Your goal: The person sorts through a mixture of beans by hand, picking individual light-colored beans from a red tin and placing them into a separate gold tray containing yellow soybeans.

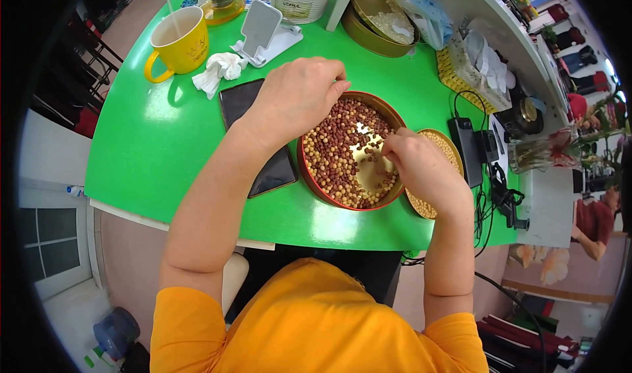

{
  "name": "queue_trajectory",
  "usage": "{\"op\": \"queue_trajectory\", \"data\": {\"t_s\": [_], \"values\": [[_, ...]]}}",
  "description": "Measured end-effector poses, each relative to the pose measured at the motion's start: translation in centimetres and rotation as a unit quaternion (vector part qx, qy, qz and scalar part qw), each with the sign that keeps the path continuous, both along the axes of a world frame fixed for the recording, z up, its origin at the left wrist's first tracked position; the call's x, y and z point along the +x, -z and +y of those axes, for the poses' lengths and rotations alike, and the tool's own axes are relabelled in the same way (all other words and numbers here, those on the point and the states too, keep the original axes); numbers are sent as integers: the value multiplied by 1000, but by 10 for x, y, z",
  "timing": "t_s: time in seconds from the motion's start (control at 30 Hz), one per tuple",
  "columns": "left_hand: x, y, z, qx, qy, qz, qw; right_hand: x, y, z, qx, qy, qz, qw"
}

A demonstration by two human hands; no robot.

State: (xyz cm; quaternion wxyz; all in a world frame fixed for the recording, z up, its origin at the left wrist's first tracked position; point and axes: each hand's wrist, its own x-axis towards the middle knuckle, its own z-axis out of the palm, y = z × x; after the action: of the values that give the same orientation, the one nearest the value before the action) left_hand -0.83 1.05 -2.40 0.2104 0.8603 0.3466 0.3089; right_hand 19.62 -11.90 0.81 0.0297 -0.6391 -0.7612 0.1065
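A round tin with a red rim stands in front of me, holding a mix of reddish-brown and pale yellow beans. Part of its golden bottom shows bare at the right. My left hand is bent over the tin's far left edge, fingers closed in a pinch; anything between them is hidden. Inside the right part of the tin, the fingers of my right hand are pinched low near the beans, their contents too small to make out. Partly behind that hand, a smaller round tin holds pale yellow beans.
On the green table, a dark flat phone or tablet lies under my left forearm. Beyond are a yellow mug, crumpled tissue, a phone stand and golden tins. Black adapters with cables sit right.
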Motion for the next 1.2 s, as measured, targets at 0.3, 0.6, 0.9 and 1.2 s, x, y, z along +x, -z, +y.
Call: {"op": "queue_trajectory", "data": {"t_s": [0.3,0.6,0.9,1.2], "values": [[-8,-4,-3,-1,-7,9,1000,-16,2,-2,-21,-26,-83,996],[-1,-3,-2,4,5,-7,1000,-13,1,-2,-32,-26,-134,990],[-5,-4,-2,-5,4,2,1000,-1,-7,-13,37,40,-21,998],[-5,-8,5,24,-5,0,1000,-24,-9,-12,140,45,136,980]]}}
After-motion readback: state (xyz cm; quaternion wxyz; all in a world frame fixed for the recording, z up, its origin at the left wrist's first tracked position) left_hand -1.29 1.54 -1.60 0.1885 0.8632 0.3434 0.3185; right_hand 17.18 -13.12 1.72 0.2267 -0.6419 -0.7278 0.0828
